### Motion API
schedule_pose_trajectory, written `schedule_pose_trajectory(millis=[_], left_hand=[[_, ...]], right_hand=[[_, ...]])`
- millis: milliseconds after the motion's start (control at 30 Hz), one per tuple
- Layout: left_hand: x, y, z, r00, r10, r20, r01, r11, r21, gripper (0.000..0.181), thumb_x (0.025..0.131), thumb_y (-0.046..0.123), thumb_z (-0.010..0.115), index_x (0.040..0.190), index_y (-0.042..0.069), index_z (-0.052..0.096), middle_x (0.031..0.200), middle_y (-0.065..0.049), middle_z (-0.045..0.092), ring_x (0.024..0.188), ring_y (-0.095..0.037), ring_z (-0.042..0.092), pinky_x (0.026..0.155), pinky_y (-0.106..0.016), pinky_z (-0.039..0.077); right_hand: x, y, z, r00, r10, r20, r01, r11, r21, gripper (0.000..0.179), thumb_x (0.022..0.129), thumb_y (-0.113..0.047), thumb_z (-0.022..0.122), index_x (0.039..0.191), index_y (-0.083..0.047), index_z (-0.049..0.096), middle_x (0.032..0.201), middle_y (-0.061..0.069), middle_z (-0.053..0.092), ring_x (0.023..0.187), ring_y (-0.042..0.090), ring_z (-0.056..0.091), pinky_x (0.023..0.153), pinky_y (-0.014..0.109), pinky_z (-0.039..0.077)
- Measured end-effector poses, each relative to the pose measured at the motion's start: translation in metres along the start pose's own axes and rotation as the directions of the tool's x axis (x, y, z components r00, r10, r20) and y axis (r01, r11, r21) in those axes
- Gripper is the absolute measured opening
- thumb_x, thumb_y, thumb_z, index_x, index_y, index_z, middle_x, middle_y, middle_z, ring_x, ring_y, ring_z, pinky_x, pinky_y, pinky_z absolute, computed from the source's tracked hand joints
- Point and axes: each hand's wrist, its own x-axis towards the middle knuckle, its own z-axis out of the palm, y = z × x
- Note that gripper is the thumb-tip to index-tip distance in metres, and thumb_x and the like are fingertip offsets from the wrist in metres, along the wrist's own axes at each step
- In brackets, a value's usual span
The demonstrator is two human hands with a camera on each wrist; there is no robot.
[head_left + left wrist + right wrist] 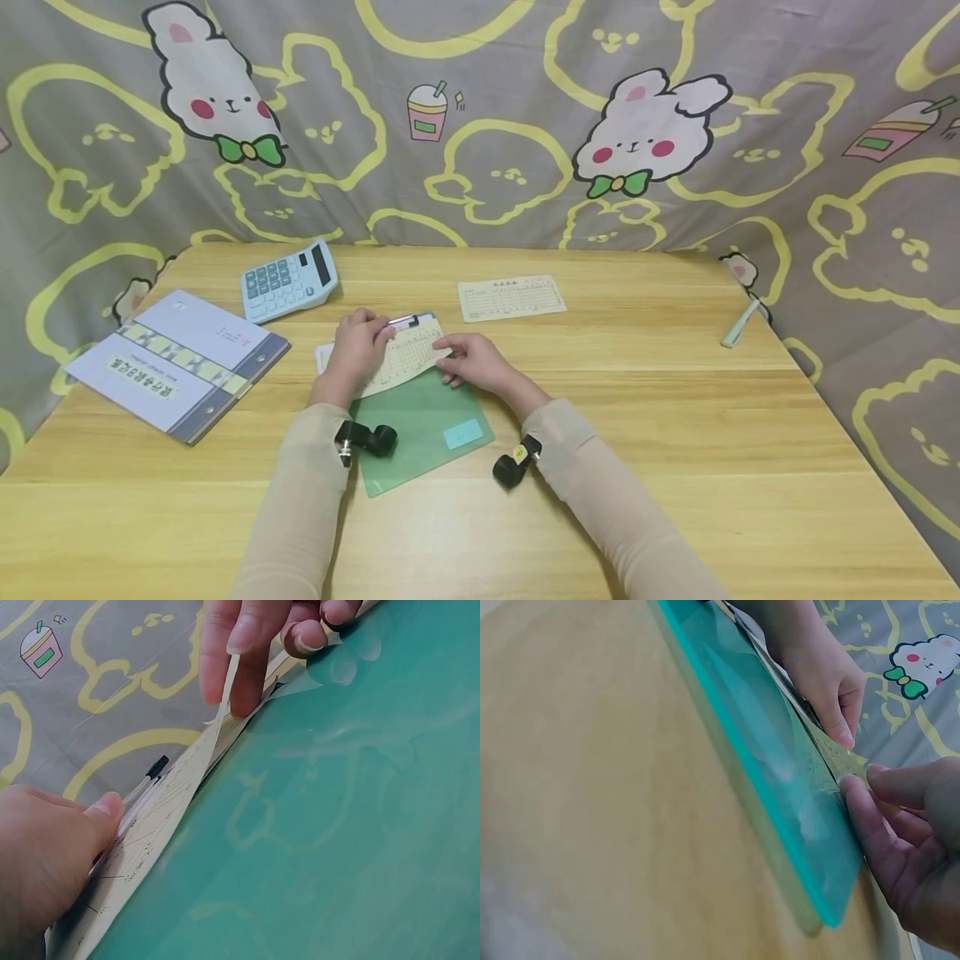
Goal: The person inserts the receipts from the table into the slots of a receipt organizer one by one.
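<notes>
A cream printed form [411,354] lies over the upper part of a translucent green folder [420,425], its near edge lifted and bowed. My left hand [352,350] holds the form's left side, fingers curled at the far edge beside a silver clip [403,322] with a black end. In the left wrist view that black end [156,766] sticks up past the left thumb [109,806]. My right hand [480,362] pinches the form's right corner between thumb and fingers. The lifted form [840,754] stands up from the folder [780,772] in the right wrist view.
A second cream form [512,298] lies flat farther back on the wooden table [675,433]. To the left are a light blue calculator [288,282] and a thick ledger book [180,362]. A pale green pen [741,323] lies at the right edge. Patterned cloth [510,167] hangs behind.
</notes>
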Motion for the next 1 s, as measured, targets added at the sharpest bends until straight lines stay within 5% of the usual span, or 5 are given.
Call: schedule_pose_trajectory(millis=[1000], left_hand=[[-0.001, 0.0, 0.001, 0.999, 0.019, -0.039, -0.019, 1.0, 0.003, 0.039, 0.091, 0.025, 0.043, 0.121, 0.001, 0.049, 0.11, -0.016, 0.041, 0.101, -0.033, 0.033, 0.084, -0.045, 0.029]], right_hand=[[0.014, -0.007, 0.009, 0.996, 0.06, -0.065, -0.069, 0.987, -0.143, 0.033, 0.08, -0.005, 0.06, 0.112, -0.003, 0.056, 0.087, 0.009, 0.06, 0.043, 0.013, 0.051, 0.045, 0.027, 0.047]])
